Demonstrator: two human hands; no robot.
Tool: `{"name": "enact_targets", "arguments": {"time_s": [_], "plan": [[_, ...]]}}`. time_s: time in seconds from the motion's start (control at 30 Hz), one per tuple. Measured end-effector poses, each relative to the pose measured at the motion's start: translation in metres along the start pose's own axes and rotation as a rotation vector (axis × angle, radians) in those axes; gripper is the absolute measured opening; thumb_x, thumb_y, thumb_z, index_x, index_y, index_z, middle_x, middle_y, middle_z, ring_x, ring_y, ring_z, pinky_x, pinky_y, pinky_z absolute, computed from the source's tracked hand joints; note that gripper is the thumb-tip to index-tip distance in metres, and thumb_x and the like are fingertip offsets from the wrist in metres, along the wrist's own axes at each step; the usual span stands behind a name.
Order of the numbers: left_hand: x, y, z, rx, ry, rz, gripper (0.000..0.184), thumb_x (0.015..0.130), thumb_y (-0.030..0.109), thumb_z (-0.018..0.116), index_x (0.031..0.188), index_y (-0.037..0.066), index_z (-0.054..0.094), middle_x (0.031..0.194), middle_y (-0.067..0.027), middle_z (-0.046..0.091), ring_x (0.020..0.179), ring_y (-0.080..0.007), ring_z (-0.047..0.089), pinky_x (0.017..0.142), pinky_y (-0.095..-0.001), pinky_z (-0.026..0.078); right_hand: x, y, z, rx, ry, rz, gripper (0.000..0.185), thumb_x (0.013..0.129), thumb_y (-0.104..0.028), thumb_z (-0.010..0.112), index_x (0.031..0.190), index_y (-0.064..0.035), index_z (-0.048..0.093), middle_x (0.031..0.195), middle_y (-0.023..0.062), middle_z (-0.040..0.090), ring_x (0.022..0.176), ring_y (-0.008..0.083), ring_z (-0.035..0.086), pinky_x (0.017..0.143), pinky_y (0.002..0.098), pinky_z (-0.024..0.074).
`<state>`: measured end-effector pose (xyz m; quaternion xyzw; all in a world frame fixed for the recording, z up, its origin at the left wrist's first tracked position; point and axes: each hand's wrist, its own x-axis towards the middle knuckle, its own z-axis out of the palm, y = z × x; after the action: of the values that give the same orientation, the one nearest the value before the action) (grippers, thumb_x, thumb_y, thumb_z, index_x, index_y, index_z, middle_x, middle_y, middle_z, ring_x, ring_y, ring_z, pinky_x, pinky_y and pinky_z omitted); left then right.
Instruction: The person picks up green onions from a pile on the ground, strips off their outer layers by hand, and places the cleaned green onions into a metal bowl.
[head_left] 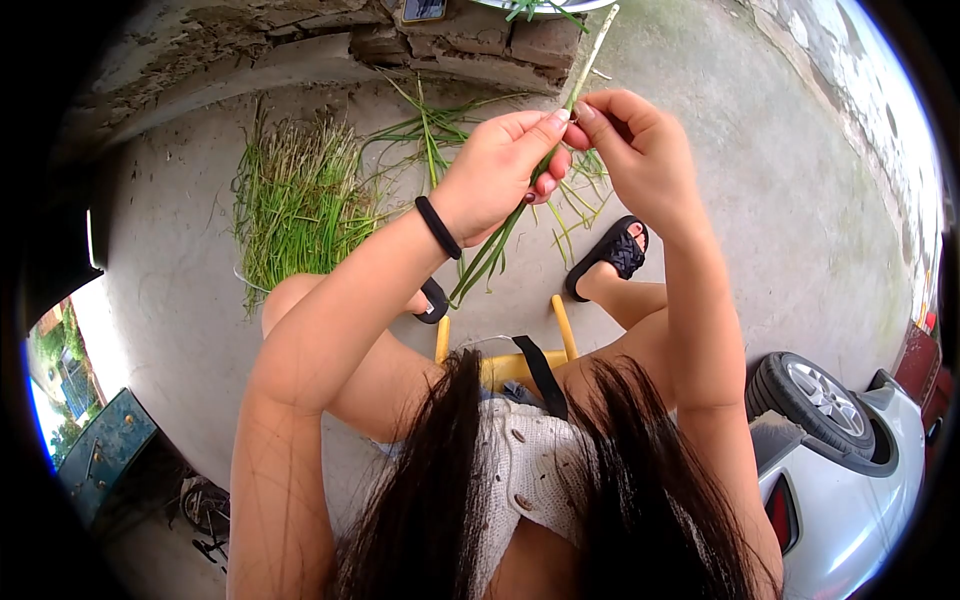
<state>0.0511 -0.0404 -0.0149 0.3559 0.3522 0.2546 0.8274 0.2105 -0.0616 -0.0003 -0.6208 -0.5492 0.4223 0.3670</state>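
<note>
Landmark: the stalk point(597, 55), held above the floor point(760, 220), pale end up, green leaves hanging. Far left of it, a pile point(300, 200) of greens lies on the floor. Nearer, still left, are loose greens point(428, 130). Left hand point(505, 160), black band point(438, 228) at wrist: fingers clenched around the stalk. Right hand point(645, 150), right of the stalk: fingertips pinched together against it. Well right, a car wheel point(815, 400).

1. Single head-worn view, looking down and forward, past long dark hair point(430, 490) close below.
2. Bare left hand point(500, 160) and right hand point(640, 155) nearer than grey concrete floor point(790, 230).
3. Wide, curved field, dark corners.
</note>
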Motion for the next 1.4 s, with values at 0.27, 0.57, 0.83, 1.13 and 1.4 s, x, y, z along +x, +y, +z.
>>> {"name": "enact_targets", "arguments": {"time_s": [0.27, 0.57, 0.83, 1.13, 1.4], "plan": [[0.001, 0.003, -0.002, -0.032, -0.058, -0.023, 0.031, 0.097, 0.028, 0.039, 0.098, 0.002, 0.056, 0.067, 0.0027, 0.049, 0.055, -0.0037, 0.040, 0.049, -0.0167, 0.033, 0.000, 0.001, 0.005, 0.077, 0.080, -0.027, 0.016, 0.088, -0.014, 0.054, 0.090, 0.0012, 0.059, 0.070, 0.0020, 0.060, 0.060, 0.0063, 0.049, 0.055, 0.0230, 0.0423], [0.002, 0.014, 0.000, 0.113, -0.055, 0.101, 0.035, 0.098, 0.028, 0.038, 0.114, 0.001, 0.053, 0.077, -0.0050, 0.060, 0.046, -0.0007, 0.034, 0.046, -0.0134, 0.030, 0.016, 0.019, -0.004, 0.601, 0.190, 0.039, 0.016, 0.090, -0.015, 0.053, 0.090, 0.0005, 0.057, 0.073, -0.0006, 0.056, 0.062, 0.0050, 0.044, 0.056, 0.0189, 0.0359], [-0.003, 0.008, 0.000, 0.202, -0.025, 0.110, 0.026, 0.096, 0.024, 0.044, 0.105, 0.001, 0.053, 0.085, -0.0095, 0.062, 0.045, -0.0008, 0.037, 0.044, -0.0136, 0.030, 0.029, 0.029, -0.052, 1.013, 0.387, 0.027, 0.013, 0.090, -0.007, 0.051, 0.093, 0.0046, 0.057, 0.080, 0.0060, 0.056, 0.067, 0.0103, 0.048, 0.056, 0.0215, 0.0378], [0.001, 0.005, -0.001, 0.094, 0.016, 0.044, 0.023, 0.096, 0.025, 0.045, 0.102, 0.003, 0.051, 0.078, -0.0069, 0.059, 0.049, -0.0041, 0.045, 0.044, -0.0158, 0.032, 0.015, 0.014, -0.024, 0.633, 0.018, 0.160, 0.030, 0.088, -0.023, 0.060, 0.100, 0.0051, 0.060, 0.089, 0.0075, 0.063, 0.072, 0.0096, 0.055, 0.055, 0.0199, 0.0401], [0.000, 0.006, 0.003, 0.078, -0.027, 0.008, 0.022, 0.096, 0.025, 0.043, 0.100, 0.005, 0.051, 0.072, -0.0051, 0.058, 0.048, -0.0048, 0.046, 0.043, -0.0161, 0.030, 0.019, 0.021, -0.015, 0.000, 0.385, -0.166, 0.019, 0.087, -0.018, 0.061, 0.082, 0.0004, 0.060, 0.063, -0.0020, 0.056, 0.056, 0.0055, 0.046, 0.051, 0.0223, 0.0389]]}}
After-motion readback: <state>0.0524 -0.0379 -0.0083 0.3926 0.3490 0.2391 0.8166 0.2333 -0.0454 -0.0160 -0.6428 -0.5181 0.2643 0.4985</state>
